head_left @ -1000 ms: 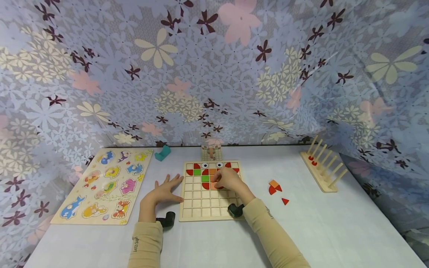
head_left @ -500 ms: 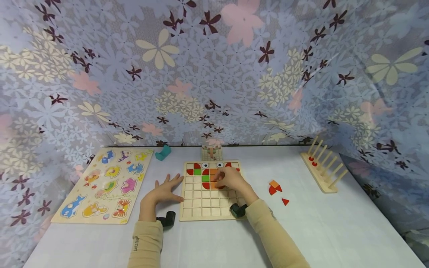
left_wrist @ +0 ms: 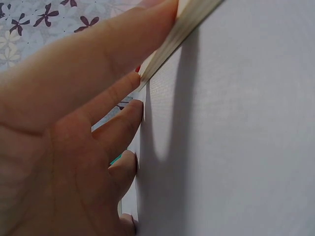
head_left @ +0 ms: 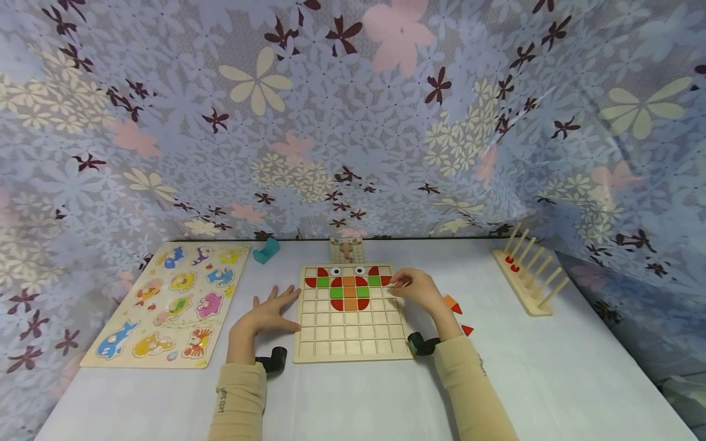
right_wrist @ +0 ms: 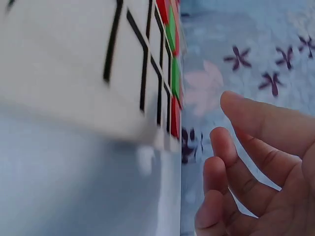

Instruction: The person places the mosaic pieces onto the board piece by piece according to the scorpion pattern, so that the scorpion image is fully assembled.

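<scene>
A wooden grid board lies in the middle of the table in the head view. In its upper rows sit red quarter-rounds, green squares, orange squares and two eye pieces. My left hand rests at the board's left edge, fingers spread; the left wrist view shows the thumb against the edge. Over the board's upper right edge is my right hand, holding nothing. Its fingers are loosely bent and apart from the thumb in the right wrist view, near the board.
A small pattern card stands behind the board. Loose orange and red pieces lie to the right, partly behind the right wrist. Further out are a peg rack, an animal puzzle board and a teal block.
My right hand has let go of the orange piece at the board's middle and moved right to the board's edge, uncovering the middle and right pieces. The left hand stays put.
</scene>
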Demonstrator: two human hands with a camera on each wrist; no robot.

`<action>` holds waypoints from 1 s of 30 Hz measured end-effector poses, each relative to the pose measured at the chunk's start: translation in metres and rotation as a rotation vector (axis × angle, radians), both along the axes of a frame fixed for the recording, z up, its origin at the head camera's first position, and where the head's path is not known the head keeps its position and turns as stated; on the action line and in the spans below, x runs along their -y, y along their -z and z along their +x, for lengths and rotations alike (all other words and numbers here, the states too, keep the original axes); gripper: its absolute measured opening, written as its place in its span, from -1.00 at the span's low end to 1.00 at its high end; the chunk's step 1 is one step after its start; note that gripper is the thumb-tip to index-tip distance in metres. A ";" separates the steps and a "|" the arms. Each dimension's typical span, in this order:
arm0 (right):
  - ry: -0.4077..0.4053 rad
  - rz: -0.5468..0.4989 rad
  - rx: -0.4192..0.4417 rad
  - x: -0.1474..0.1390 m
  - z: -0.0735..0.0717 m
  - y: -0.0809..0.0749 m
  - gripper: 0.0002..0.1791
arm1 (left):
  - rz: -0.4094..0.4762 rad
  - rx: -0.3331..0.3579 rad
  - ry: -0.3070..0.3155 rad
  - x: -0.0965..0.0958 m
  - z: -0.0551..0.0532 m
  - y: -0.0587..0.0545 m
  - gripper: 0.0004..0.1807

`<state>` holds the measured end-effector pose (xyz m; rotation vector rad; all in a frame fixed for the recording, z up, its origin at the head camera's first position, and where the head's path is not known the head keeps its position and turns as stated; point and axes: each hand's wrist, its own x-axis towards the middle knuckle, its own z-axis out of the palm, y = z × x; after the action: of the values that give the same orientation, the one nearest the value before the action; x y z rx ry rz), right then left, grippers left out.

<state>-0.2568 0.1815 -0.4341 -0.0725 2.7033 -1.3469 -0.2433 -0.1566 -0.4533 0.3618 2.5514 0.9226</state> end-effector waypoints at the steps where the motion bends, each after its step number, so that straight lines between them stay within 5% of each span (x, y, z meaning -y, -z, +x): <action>1: 0.007 -0.005 -0.005 -0.004 0.001 0.000 -0.76 | 0.002 -0.001 0.000 0.000 0.000 0.000 0.00; 12: 0.132 0.000 0.017 -0.044 0.005 0.005 -0.68 | 0.006 -0.005 0.003 0.000 0.001 -0.001 -0.01; 18: 0.186 -0.013 0.099 -0.065 0.010 0.006 -0.62 | -0.004 -0.009 0.008 0.000 0.002 -0.002 -0.01; 24: 0.204 0.077 0.200 -0.078 0.016 0.006 -0.53 | -0.018 -0.009 0.006 0.000 0.002 -0.002 -0.01; 30: 0.232 0.137 0.211 -0.087 0.020 0.007 -0.55 | -0.018 -0.003 0.001 -0.002 0.002 -0.002 -0.01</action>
<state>-0.2369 0.2682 -0.4409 0.3848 2.6755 -1.1416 -0.2411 -0.1551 -0.4514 0.3593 2.5605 0.8994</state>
